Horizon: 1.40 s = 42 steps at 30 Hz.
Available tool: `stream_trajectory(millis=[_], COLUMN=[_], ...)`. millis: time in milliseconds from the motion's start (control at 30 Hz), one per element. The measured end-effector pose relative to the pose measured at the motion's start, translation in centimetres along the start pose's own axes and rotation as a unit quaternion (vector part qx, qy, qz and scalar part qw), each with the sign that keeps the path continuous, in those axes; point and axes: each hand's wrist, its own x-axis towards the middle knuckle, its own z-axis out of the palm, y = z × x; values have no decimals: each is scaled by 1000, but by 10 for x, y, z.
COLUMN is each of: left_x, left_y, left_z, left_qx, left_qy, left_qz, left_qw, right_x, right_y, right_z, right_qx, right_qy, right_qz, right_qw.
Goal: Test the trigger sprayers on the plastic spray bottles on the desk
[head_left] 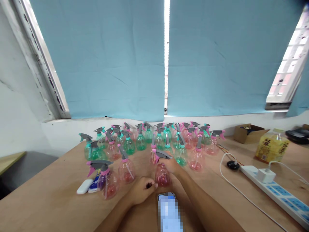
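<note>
My right hand (pixel 169 163) is closed around the neck of a pink see-through spray bottle (pixel 162 178), just below its grey and pink trigger head. The bottle stands on the table. My left hand (pixel 142 190) rests on the table at the bottle's left, fingers curled and thumb close to its base. A dark spot shows inside the curl; whether it is an object or shadow I cannot tell. Left of that hand stand two pink spray bottles, a nearer one (pixel 110 184) and a farther one (pixel 126 170). A phone (pixel 169 212) lies in front, its screen blurred.
Several green spray bottles (pixel 129 147) and pink ones (pixel 196 159) crowd the table's back. At left lie a white case (pixel 84 186) and a blue packet (pixel 94 183). Rightward are a power strip (pixel 277 190), charger (pixel 266 175), cable, black disc (pixel 233 165), yellow-labelled jug (pixel 272 146) and cardboard box (pixel 248 133).
</note>
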Motion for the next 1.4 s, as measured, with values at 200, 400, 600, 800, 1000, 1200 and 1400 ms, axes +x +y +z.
stream_trajectory(millis=[200, 400, 600, 800, 1000, 1200, 1400], left_x=[0, 0, 0, -1, 0, 0, -3], left_y=[-2, 0, 0, 3, 2, 3, 7], left_z=[1, -1, 0, -1, 0, -2, -3], left_qx=[4, -3, -3, -2, -2, -8, -70], left_qy=[0, 1, 4, 2, 4, 7, -7], left_qz=[6, 0, -1, 8, 6, -6, -20], left_qw=[1000, 1000, 1000, 1000, 1000, 1000, 997], right_x=[0, -2, -3, -3, -3, -8, -19], right_y=[-7, -5, -10, -9, 7, 13, 14], right_z=[0, 3, 4, 3, 7, 22, 30], right_qx=[-5, -18, -9, -23, -34, -97, -107], right_qy=[-38, -18, -42, -48, 51, 129, 103], right_qz=[1, 9, -15, 3, 25, -40, -107], right_qw=[999, 1000, 999, 999, 998, 986, 983])
